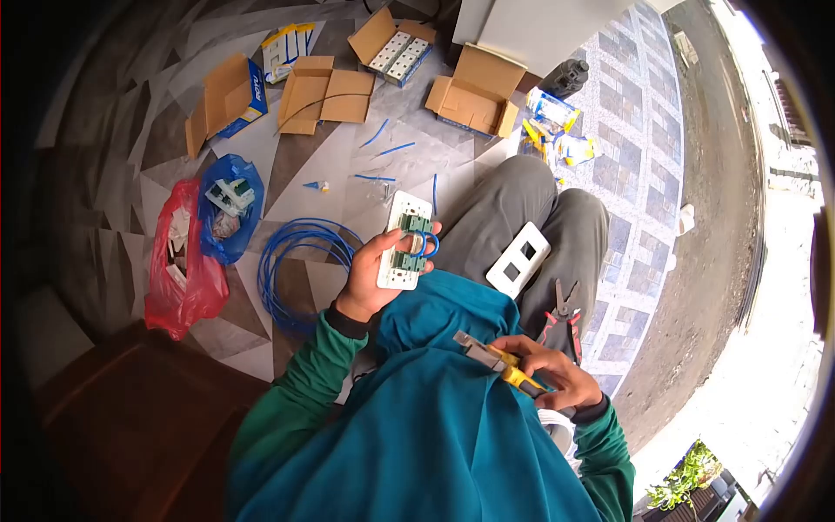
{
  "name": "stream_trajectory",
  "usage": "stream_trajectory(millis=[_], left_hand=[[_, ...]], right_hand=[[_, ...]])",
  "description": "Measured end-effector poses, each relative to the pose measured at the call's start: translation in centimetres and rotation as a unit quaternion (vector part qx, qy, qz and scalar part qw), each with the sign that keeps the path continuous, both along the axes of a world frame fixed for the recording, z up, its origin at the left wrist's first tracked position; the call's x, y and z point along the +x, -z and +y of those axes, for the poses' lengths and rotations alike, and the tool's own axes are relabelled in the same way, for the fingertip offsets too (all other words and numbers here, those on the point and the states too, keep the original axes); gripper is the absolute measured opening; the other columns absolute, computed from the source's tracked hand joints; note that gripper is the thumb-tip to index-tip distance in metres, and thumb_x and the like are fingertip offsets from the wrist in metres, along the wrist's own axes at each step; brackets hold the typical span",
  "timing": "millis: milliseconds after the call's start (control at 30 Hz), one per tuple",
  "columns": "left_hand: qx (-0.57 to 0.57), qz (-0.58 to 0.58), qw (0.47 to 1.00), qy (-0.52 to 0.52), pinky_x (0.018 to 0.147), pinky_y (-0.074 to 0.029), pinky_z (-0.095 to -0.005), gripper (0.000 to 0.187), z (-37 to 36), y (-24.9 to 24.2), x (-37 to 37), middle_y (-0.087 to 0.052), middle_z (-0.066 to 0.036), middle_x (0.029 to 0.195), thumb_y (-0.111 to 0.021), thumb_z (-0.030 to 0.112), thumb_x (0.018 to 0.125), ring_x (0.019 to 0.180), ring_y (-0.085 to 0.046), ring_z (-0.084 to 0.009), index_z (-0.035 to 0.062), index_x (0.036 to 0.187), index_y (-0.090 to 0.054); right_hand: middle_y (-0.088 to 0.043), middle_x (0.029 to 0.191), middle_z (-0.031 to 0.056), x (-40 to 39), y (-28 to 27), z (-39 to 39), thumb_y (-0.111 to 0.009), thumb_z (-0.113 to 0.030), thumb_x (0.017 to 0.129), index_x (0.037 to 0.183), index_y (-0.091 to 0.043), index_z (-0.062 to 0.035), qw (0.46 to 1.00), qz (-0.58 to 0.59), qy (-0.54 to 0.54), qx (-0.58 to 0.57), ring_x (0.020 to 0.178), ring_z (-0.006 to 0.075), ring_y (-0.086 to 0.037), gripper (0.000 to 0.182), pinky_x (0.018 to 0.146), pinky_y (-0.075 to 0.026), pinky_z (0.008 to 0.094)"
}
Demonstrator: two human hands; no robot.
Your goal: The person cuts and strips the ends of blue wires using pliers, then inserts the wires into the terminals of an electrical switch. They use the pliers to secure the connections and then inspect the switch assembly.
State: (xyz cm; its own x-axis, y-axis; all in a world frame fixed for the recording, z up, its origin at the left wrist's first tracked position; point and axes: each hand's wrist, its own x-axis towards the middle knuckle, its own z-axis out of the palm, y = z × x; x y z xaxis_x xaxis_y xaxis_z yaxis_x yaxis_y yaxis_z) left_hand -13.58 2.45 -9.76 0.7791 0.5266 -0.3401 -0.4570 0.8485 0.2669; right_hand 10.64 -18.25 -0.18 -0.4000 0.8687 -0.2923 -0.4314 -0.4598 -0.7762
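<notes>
White plastic up front: the left hand [376, 274] grips a socket plate [404, 241] by its edge, back side up, fingers curled round it so the green modules and a short loop of blue wire [424, 245] face the eyes. Down at the lap, the right hand [557, 374] is closed round a yellow-handled tool [497, 358], tip angled toward the plate. Close by for easy reach, a white cover [518, 259] and red pliers [561, 317] rest on the thigh, a blue cable coil [296, 261] on the floor.
</notes>
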Motion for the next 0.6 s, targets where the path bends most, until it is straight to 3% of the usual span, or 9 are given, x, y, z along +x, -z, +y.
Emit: stream_trajectory(millis=[33,100,167,300,367,433,500,567,600], left_hand=[[0.004,0.011,1.000,0.004,0.086,-0.046,-0.0407,0.060,0.2,-0.2,-0.3,-0.046,-0.021,0.139,-0.053,0.034,0.092,0.104,-0.056,-0.0245,0.0038,0.141,-0.037],[0.012,0.019,1.000,0.001,0.087,-0.044,-0.0408,0.060,0.3,-0.6,-0.4,-0.047,-0.021,0.138,-0.054,0.034,0.091,0.103,-0.055,-0.0249,0.0040,0.141,-0.038],[0.016,0.014,1.000,-0.003,0.088,-0.044,-0.0409,0.060,0.3,-0.2,-0.6,-0.047,-0.021,0.138,-0.055,0.034,0.090,0.104,-0.054,-0.0259,0.0053,0.141,-0.039],[0.018,0.035,0.999,-0.001,0.086,-0.043,-0.0411,0.063,0.4,-0.4,-0.8,-0.047,-0.020,0.136,-0.058,0.034,0.088,0.103,-0.052,-0.0269,0.0059,0.141,-0.039],[0.020,0.050,0.999,0.000,0.084,-0.043,-0.0414,0.065,0.5,-0.6,-0.7,-0.048,-0.020,0.135,-0.059,0.033,0.087,0.103,-0.052,-0.0275,0.0058,0.141,-0.038],[0.037,0.045,0.998,0.009,0.084,-0.044,-0.0419,0.067,0.8,0.1,-0.4,-0.048,-0.020,0.134,-0.061,0.033,0.086,0.102,-0.052,-0.0281,0.0058,0.142,-0.037],[0.027,0.046,0.999,0.009,0.083,-0.045,-0.0423,0.068,0.8,-0.1,0.0,-0.048,-0.021,0.134,-0.062,0.033,0.085,0.102,-0.053,-0.0293,0.0061,0.143,-0.037],[0.015,0.025,0.999,0.017,0.082,-0.046,-0.0428,0.065,0.9,-0.2,0.3,-0.048,-0.021,0.135,-0.059,0.032,0.088,0.103,-0.054,-0.0286,0.0056,0.142,-0.037],[0.023,0.021,0.999,0.021,0.082,-0.046,-0.0429,0.063,0.8,-0.9,0.7,-0.048,-0.021,0.135,-0.058,0.032,0.089,0.103,-0.055,-0.0266,0.0060,0.142,-0.037]], right_hand=[[-0.035,0.141,0.0255,0.5,0.4,0.5,-0.068,-0.006,0.064,0.099,-0.059,-0.0093,0.997,-0.021,-0.050,0.052,0.130,0.0425,-0.038,0.037,0.109,-0.026,0.0484],[-0.034,0.141,0.0257,0.8,1.4,0.0,-0.068,-0.007,0.065,0.101,-0.060,-0.0092,0.998,-0.010,-0.048,0.049,0.128,0.0411,-0.041,0.037,0.107,-0.030,0.0487],[-0.042,0.130,0.0228,-0.2,1.8,-0.2,-0.070,-0.007,0.064,0.103,-0.062,-0.0031,0.995,-0.036,-0.003,0.095,0.118,0.0376,-0.049,0.040,0.104,-0.036,0.0460],[-0.044,0.126,0.0211,-1.2,-1.3,1.1,-0.069,-0.006,0.067,0.107,-0.064,0.0024,0.978,-0.154,0.019,0.139,0.111,0.0324,-0.054,0.041,0.100,-0.042,0.0396],[-0.047,0.125,0.0192,-2.1,-1.4,1.0,-0.070,-0.006,0.068,0.104,-0.064,0.0005,0.978,-0.115,0.085,0.155,0.110,0.0308,-0.055,0.037,0.097,-0.043,0.0391],[-0.051,0.122,0.0168,-2.1,0.3,-0.2,-0.070,-0.005,0.071,0.099,-0.063,-0.0010,0.986,-0.072,0.082,0.129,0.110,0.0287,-0.056,0.030,0.095,-0.044,0.0376],[-0.057,0.117,0.0157,-2.7,0.2,-0.6,-0.072,-0.008,0.076,0.096,-0.058,-0.0025,0.983,-0.047,0.122,0.130,0.106,0.0270,-0.058,0.025,0.087,-0.046,0.0341],[-0.059,0.114,0.0162,-2.6,0.3,-1.6,-0.079,-0.011,0.073,0.088,-0.052,-0.0039,0.975,-0.118,0.124,0.138,0.100,0.0243,-0.060,0.032,0.084,-0.047,0.0325],[-0.060,0.113,0.0165,-3.3,-0.4,-2.2,-0.082,-0.010,0.070,0.084,-0.047,-0.0053,0.968,-0.147,0.181,0.089,0.098,0.0218,-0.059,0.038,0.083,-0.047,0.0314]])
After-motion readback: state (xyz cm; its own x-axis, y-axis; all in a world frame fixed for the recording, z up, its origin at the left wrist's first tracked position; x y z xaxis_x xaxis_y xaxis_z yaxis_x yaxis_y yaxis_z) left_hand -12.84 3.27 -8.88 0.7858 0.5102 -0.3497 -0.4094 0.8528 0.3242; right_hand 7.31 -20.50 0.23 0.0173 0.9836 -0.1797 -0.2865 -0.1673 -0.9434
